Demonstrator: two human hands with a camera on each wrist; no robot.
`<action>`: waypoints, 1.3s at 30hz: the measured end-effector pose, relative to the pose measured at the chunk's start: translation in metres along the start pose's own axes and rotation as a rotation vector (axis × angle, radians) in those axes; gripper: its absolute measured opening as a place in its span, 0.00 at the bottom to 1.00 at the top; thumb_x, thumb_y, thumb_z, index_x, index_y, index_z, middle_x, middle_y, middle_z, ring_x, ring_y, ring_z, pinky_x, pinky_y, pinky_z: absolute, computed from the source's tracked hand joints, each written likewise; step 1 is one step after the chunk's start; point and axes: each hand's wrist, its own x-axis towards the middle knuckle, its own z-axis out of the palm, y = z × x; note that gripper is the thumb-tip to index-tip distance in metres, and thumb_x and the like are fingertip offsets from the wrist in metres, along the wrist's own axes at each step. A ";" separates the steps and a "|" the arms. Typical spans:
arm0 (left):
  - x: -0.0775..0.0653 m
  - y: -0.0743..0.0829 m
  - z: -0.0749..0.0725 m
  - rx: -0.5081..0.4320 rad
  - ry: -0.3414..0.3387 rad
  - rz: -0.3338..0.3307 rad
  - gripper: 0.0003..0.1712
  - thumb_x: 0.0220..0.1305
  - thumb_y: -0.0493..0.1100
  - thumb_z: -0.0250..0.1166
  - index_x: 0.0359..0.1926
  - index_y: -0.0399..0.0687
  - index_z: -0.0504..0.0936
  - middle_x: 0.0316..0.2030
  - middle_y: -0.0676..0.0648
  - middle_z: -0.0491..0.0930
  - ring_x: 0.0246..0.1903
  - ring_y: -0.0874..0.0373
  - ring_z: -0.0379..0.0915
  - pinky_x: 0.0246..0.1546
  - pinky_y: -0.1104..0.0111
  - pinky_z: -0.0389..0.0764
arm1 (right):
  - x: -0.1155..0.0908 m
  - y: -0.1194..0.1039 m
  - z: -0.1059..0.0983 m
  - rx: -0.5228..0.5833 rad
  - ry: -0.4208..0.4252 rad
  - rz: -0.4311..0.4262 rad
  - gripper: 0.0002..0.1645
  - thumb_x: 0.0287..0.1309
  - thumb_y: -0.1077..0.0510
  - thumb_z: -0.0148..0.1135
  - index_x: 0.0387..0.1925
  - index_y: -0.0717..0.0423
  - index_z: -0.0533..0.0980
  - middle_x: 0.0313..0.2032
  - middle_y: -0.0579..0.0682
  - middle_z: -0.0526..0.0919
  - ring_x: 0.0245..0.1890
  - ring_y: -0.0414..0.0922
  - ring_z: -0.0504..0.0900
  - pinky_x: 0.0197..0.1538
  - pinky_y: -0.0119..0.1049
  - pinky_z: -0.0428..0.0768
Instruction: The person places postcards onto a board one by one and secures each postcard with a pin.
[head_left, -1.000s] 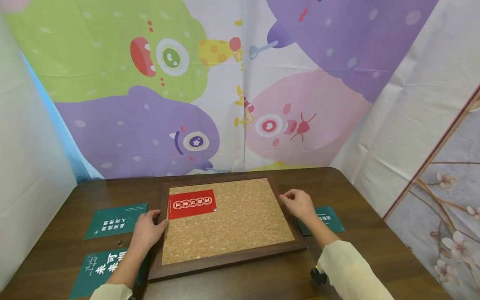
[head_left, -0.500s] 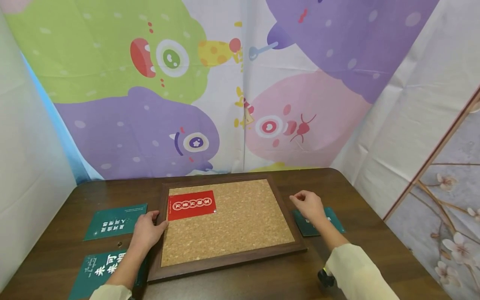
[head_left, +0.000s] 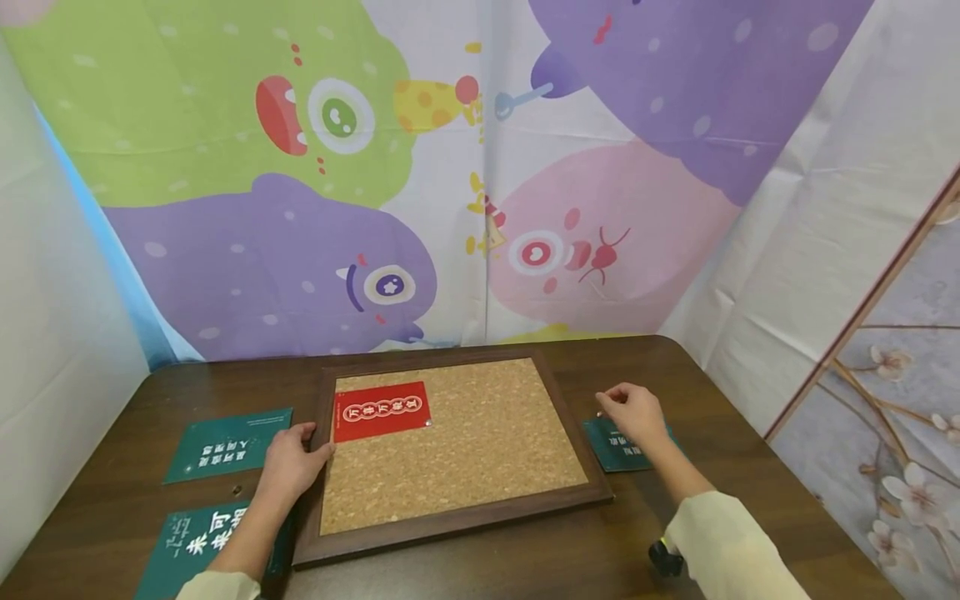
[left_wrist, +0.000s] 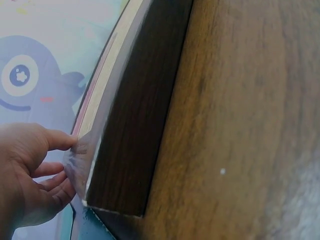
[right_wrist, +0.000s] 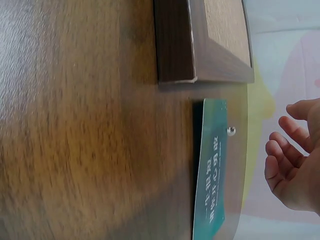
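My left hand (head_left: 291,462) holds the left edge of a framed cork board (head_left: 480,450), thumb on top and fingers along the outer side. A red card (head_left: 382,411) with white characters lies at the board's upper left, with a small shiny pin (head_left: 429,422) at its lower right corner. Over the green card (head_left: 618,446) right of the board, my right hand (head_left: 633,412) hovers with fingers loosely bent and nothing visible between them. The right wrist view has a small round metallic pin (right_wrist: 231,131) at that card's far edge, apart from the fingertips.
Left of the board lie two green cards, an upper one (head_left: 225,446) and a lower one (head_left: 187,542) partly under my left forearm. Between them is a small dark spot (head_left: 237,489) on the brown table (head_left: 525,550). A cartoon-print curtain (head_left: 337,250) hangs behind.
My right hand has moved right, from the board's right edge to above the green card. The left hand stays on the frame, and the red card has not moved.
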 end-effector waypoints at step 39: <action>0.001 -0.002 0.000 -0.019 -0.004 0.004 0.33 0.56 0.44 0.59 0.56 0.25 0.61 0.51 0.27 0.64 0.51 0.36 0.60 0.51 0.46 0.66 | -0.008 0.054 -0.027 -0.064 0.007 0.132 0.21 0.54 0.48 0.54 0.39 0.62 0.75 0.38 0.60 0.79 0.38 0.53 0.75 0.39 0.46 0.71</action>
